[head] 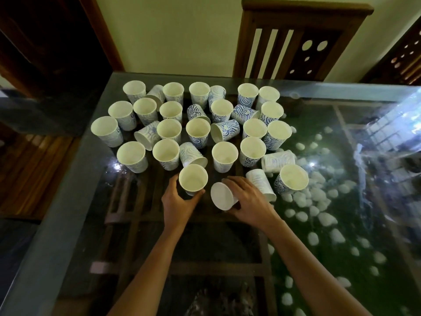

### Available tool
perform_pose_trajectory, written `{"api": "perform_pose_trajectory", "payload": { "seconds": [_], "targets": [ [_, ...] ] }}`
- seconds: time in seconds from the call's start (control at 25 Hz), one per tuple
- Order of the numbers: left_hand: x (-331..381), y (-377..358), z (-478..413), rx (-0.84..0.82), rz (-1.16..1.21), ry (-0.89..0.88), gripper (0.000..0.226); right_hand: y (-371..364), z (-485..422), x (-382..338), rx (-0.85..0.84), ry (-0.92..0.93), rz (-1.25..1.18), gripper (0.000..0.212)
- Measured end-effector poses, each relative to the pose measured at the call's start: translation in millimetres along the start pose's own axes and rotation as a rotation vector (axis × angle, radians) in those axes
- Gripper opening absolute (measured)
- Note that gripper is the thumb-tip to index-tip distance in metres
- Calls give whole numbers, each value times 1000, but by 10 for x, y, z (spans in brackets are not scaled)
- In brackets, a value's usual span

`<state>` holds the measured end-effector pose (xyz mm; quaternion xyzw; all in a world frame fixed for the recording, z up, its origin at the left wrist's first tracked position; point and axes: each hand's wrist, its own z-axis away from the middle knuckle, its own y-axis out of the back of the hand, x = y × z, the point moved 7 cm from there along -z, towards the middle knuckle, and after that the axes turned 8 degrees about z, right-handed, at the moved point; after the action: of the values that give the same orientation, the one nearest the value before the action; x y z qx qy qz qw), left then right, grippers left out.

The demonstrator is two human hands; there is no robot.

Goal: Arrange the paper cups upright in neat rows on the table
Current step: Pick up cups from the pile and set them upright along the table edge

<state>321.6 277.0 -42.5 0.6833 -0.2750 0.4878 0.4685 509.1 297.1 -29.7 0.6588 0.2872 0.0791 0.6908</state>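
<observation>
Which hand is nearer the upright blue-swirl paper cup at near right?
Right. Right hand, holding a tipped white cup, is just left of that blue-swirl cup; left hand, holding an upright cup, is farther left.

Chair point(305, 19): dark wood, at the far side, its back upright with three pale slots on the left and round holes on the right.
Wall point(170, 30): plain, pale yellow-green, behind the chair.
Door frame point(102, 30): brown wood, slanting at far left, dark beyond it.
Carved panel point(403, 58): dark wood with small holes, at the right edge.
Pebbles point(325, 218): white, rounded, scattered at the right, some bunched together.
Green ground point(323, 270): under the pebbles.
Slatted wood point(34, 174): brown, low at left.
</observation>
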Motion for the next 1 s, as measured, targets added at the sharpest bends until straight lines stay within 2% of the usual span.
{"api": "perform_pose_trajectory", "payload": {
  "seconds": [0.16, 0.52, 0.8, 1.0],
  "targets": [
    [15, 74, 58, 9, 15, -10, 70, 120, 180, 55, 150, -222, -300, 79],
    [225, 66, 308, -71, 44, -118, 63, 305, 535, 36, 332, -376, -475, 78],
    [258, -55, 573, -167, 88, -114, 64, 313, 869, -48, 383, -382, -494, 75],
    [215, -80, 719, -198, 80, -90, 65, 124, 1133, -12, 303, -459, -486, 76]
  ]
}}
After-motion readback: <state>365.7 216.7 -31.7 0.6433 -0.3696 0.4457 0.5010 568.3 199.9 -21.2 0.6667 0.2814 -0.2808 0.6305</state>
